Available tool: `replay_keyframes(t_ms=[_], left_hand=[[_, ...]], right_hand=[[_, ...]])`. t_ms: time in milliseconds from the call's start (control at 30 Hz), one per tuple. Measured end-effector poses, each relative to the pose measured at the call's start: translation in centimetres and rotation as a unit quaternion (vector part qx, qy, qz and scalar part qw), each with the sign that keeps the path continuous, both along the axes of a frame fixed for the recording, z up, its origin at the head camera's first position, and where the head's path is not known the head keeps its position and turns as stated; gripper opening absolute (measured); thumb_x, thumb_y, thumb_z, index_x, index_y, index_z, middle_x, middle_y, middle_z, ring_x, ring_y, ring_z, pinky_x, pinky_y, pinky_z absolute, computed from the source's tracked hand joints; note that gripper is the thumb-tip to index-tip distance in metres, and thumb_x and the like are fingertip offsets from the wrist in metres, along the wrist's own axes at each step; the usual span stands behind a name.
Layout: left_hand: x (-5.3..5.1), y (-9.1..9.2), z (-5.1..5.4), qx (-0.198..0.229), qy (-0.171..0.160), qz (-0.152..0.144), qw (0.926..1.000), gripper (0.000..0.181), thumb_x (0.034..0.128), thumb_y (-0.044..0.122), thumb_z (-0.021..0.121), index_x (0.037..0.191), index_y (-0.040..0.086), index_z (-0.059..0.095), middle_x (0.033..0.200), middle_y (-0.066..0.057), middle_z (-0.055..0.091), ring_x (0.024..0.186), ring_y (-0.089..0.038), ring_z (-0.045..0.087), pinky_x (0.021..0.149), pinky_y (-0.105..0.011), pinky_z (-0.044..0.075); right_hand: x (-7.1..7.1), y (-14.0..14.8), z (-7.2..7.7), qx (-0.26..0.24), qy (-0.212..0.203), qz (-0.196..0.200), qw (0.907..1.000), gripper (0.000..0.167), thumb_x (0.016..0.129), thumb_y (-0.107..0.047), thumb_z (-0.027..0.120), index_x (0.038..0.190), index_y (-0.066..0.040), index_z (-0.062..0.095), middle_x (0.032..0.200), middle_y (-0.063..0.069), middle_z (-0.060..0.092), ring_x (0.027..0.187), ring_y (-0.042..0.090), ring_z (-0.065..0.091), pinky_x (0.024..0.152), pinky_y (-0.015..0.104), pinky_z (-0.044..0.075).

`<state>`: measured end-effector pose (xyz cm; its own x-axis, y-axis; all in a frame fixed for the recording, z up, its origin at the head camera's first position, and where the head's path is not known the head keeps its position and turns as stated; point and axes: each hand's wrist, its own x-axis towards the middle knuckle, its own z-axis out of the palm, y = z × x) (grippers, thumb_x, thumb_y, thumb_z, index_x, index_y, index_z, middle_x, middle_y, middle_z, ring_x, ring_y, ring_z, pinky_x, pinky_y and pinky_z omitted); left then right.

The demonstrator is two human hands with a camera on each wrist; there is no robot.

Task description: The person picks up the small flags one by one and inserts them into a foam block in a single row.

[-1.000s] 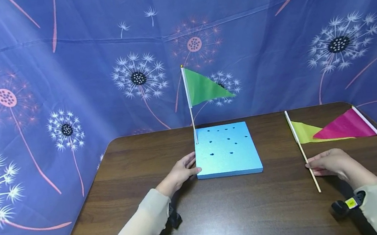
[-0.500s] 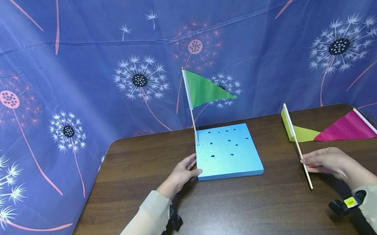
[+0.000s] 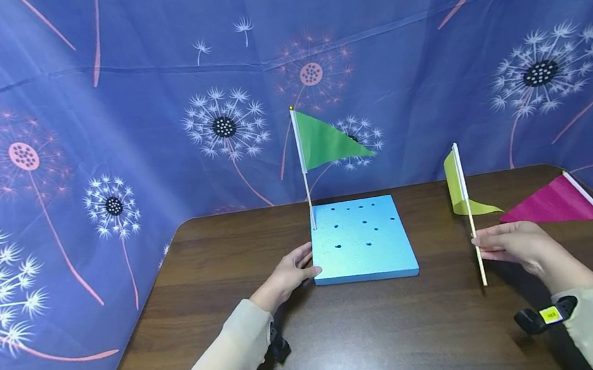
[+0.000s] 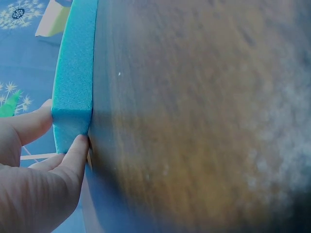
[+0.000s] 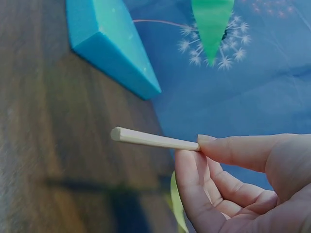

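My left hand (image 3: 286, 277) holds the left front corner of a blue foam board (image 3: 368, 262) with several holes in its top. In the left wrist view, the thumb lies over the board's upper edge and a fingertip touches its lower edge. A green pennant flag (image 3: 324, 140) stands upright in a hole at the board's left side. To the right of the board, my right hand (image 3: 521, 246) pinches the wooden stick (image 5: 155, 139) of a yellow pennant flag (image 3: 454, 184) between thumb and fingers. That stick is nearly upright, its lower end pointing down and the cloth partly folded.
A magenta pennant flag (image 3: 558, 201) lies on the brown wooden table (image 3: 410, 328) at the right, beyond my right hand. Behind the table hangs a blue curtain (image 3: 403, 92) with dandelion prints.
My right hand has tilted the yellow flag from lying on the table to nearly upright, and its cloth has swung leftward. The left hand keeps its hold on the board.
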<state>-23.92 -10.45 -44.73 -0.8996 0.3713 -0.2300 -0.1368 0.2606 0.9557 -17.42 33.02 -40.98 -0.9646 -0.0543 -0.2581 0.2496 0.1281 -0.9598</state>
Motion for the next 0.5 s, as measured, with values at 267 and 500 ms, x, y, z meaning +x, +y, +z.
replay_keyframes(t_ms=[267,500], left_hand=[[0.1,0.1,0.0,0.006,0.001,0.001,1.0000,0.067,0.0919,0.002,0.063,0.151,0.004,0.031,0.154,-0.017,0.036,0.143,-0.029,0.034,0.116,-0.044,0.032],[0.0,0.1,0.0,0.007,0.007,0.000,1.0000,0.067,0.0921,0.002,0.062,0.150,0.002,0.030,0.154,-0.018,0.035,0.143,-0.030,0.033,0.116,-0.044,0.031]], right_hand=[[-0.6,-1.1,1.8,-0.026,0.015,-0.010,0.9995,0.022,0.089,0.003,0.063,0.081,-0.015,0.070,0.079,-0.009,0.071,0.073,0.006,0.069,0.071,0.028,0.060],[-1.2,-1.9,2.8,-0.048,0.024,-0.013,0.9985,0.025,0.089,0.002,0.064,0.078,-0.020,0.070,0.078,-0.010,0.070,0.072,0.004,0.069,0.071,0.025,0.060]])
